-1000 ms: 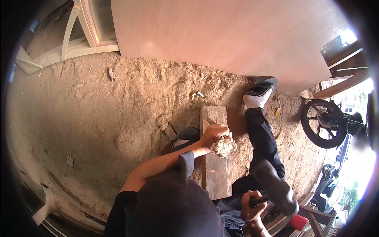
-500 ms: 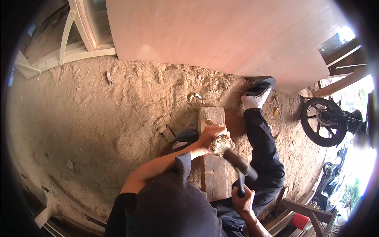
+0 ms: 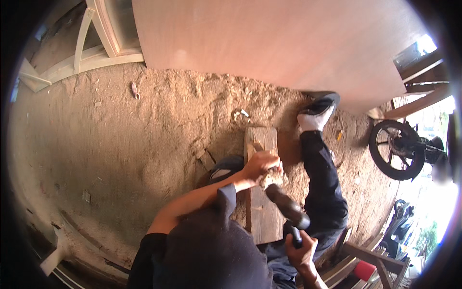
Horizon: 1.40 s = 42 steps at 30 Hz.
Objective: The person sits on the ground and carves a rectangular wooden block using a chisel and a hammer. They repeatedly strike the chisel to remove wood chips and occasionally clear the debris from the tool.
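My left hand point(image 3: 260, 166) is closed around what looks like a chisel, holding it over a thick wooden plank point(image 3: 263, 219). The chisel's frayed, splintered wooden top point(image 3: 268, 179) pokes out of the fist toward me; its lower end shows beyond the fingers against the plank. In my right hand point(image 3: 301, 249) is the dark handle of a hammer. One face of the dark hammer head point(image 3: 287, 206) is at the frayed top, and whether they touch I cannot tell. The plank runs away from me between my legs.
A large reddish-brown wooden panel point(image 3: 269, 43) stands ahead, with a pale wooden frame point(image 3: 103, 60) at its left. My right foot point(image 3: 315, 113) is beside the panel's lower edge. Sawdust and chips cover the ground point(image 3: 144, 139). A motorcycle wheel point(image 3: 397, 149) is at the right.
The hammer head has moved slightly left and toward me, its face now closer over the chisel's frayed top. My left hand keeps its grip. The whole view has shifted a little.
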### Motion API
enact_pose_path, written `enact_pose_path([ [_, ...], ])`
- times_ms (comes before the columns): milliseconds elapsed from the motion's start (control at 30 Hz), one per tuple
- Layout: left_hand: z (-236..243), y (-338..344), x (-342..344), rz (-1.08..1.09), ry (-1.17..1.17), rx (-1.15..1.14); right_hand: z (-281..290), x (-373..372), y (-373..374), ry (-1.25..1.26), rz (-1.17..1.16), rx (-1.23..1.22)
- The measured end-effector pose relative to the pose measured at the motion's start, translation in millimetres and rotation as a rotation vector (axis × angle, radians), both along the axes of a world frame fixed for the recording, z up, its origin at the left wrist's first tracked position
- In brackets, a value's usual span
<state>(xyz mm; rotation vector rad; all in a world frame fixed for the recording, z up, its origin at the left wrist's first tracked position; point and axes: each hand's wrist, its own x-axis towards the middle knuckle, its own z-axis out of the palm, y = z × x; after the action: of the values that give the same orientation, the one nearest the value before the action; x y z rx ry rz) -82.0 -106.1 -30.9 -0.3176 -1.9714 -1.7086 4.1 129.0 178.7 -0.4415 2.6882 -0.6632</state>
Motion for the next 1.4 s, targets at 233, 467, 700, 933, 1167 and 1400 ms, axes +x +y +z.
enact_pose_path([
  [233, 5, 5, -5, 0.014, 0.032, 0.032, -24, 0, 3, 0.05, -0.136, -0.068],
  [467, -8, -3, -9, 0.048, -0.007, 0.086, 15, 9, -10, -0.001, -0.21, -0.078],
  [700, 7, 3, -1, 0.002, -0.032, 0.072, 6, 0, 18, 0.153, -0.125, -0.258],
  [933, 4, 23, 11, -0.135, 0.078, 0.017, -9, 21, 37, -0.143, -0.275, -0.132],
  [1167, 6, 35, 0, -0.162, 0.063, 0.063, -10, 23, 36, -0.136, -0.319, -0.124],
  [1400, 22, 55, 14, -0.25, 0.071, 0.073, -11, 21, 42, -0.166, -0.407, -0.116],
])
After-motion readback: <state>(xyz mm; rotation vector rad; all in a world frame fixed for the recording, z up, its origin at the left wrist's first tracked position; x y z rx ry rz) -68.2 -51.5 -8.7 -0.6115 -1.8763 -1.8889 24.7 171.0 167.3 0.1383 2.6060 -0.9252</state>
